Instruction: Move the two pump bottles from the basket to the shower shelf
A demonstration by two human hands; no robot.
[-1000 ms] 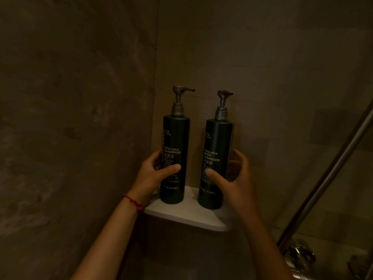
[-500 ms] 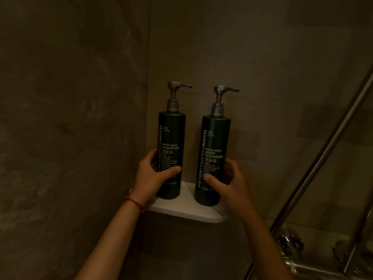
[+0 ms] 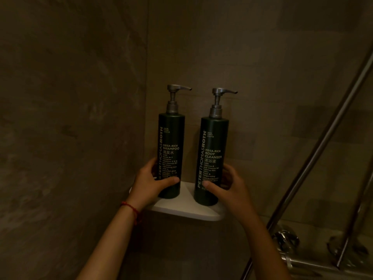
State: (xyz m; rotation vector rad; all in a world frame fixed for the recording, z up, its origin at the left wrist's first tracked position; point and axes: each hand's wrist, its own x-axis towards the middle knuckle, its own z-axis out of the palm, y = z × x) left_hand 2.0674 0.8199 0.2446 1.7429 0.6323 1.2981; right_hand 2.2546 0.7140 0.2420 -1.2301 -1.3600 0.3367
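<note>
Two dark green pump bottles stand upright side by side on the white corner shower shelf [image 3: 187,211]. The shampoo bottle [image 3: 171,136] is on the left and the body cleanser bottle [image 3: 214,142] on the right, both labels facing me, pump spouts pointing right. My left hand [image 3: 151,182] wraps the lower part of the shampoo bottle, thumb across its front. My right hand [image 3: 230,188] grips the lower part of the body cleanser bottle, thumb on its label. No basket is in view.
Brown tiled walls meet in the corner behind the shelf. A slanted metal shower rail [image 3: 323,150] runs up the right side, with chrome tap fittings [image 3: 286,241] below it at the lower right.
Both bottles have been turned so their labels face me and the cleanser's spout points right. My hands have slid lower on the bottles.
</note>
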